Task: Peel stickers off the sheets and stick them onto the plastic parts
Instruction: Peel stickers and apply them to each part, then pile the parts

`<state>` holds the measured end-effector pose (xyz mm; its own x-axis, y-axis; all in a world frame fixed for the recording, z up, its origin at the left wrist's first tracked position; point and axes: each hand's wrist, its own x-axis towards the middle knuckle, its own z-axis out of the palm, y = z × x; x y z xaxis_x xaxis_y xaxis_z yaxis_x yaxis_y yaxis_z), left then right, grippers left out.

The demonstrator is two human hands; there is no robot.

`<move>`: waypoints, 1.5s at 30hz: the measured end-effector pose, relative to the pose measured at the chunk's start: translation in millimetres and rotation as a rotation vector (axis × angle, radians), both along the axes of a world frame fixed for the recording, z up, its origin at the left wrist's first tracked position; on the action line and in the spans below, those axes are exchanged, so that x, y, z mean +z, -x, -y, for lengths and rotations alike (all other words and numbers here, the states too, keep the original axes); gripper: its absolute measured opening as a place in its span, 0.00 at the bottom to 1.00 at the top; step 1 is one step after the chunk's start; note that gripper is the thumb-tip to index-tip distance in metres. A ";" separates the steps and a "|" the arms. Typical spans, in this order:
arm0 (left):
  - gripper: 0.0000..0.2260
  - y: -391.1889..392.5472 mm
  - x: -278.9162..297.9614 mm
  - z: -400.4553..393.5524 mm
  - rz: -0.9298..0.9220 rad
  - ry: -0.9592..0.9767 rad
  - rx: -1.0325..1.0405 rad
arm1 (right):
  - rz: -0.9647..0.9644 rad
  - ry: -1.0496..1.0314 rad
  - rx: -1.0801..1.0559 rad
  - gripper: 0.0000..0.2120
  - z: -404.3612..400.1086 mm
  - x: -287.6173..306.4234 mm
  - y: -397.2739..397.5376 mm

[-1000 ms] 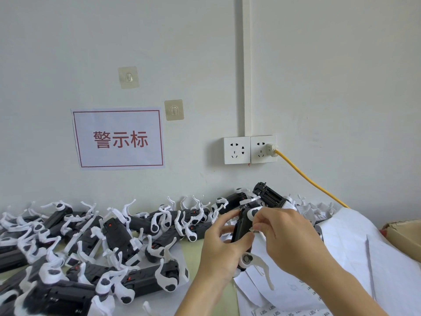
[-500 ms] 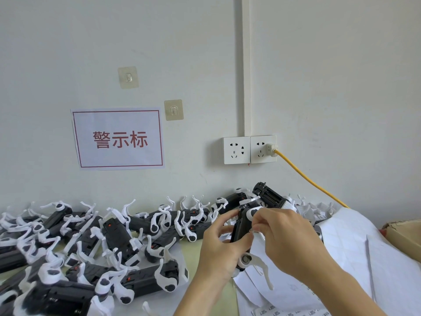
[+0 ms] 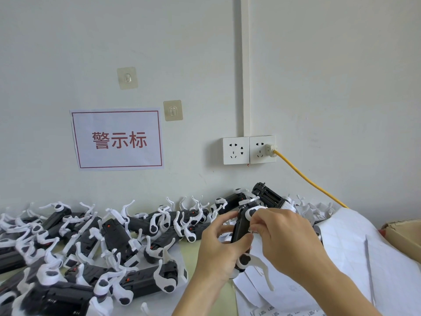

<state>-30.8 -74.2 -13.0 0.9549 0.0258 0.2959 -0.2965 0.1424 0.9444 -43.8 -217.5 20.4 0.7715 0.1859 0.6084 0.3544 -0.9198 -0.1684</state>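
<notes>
Nearest the camera, the left hand [image 3: 218, 252] has its fingers curled round a black plastic part with white curved clips [image 3: 241, 233], held upright above the table [image 3: 205, 254]. The right hand [image 3: 287, 238] is just beside it, thumb and forefinger pinched together against the part's side, apparently pressing down a small sticker; the sticker itself is too small to make out.

The part looks stiff and light, so a grip round its black body seems safest; the thin white arms would probably flex or snap. A sticker is limp and tacky and is best taken by one corner.

Right of the held part lie white sticker sheets [image 3: 355, 254], overlapping, with a brown cardboard box [image 3: 403, 233] beyond them. Left of it spreads a heap of similar black-and-white parts [image 3: 95, 247]. Farther back, above the held part, the wall carries a white double socket [image 3: 249, 150] with a yellow cable [image 3: 307, 179], and a red-lettered paper sign [image 3: 117, 139].
</notes>
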 end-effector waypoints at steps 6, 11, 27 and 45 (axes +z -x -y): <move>0.22 0.5 -1.6 -0.4 -0.013 -0.044 0.010 | 0.006 0.013 0.012 0.08 -2.1 -0.3 2.1; 0.17 -0.8 -3.3 0.3 -0.016 -0.032 0.024 | 0.004 0.020 0.026 0.10 -3.2 -0.6 3.0; 0.17 -0.2 -0.5 2.2 -0.001 -0.090 0.092 | 0.138 0.009 0.075 0.07 -7.0 -5.3 1.8; 0.16 1.9 0.8 1.3 0.001 -0.089 0.096 | 0.265 -0.045 0.032 0.14 -9.6 -1.8 5.9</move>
<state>-32.7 -75.5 -12.2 0.9489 0.0907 0.3022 -0.3058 0.0289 0.9516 -49.7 -207.8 18.5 0.5782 0.1758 0.7967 0.4207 -0.9009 -0.1065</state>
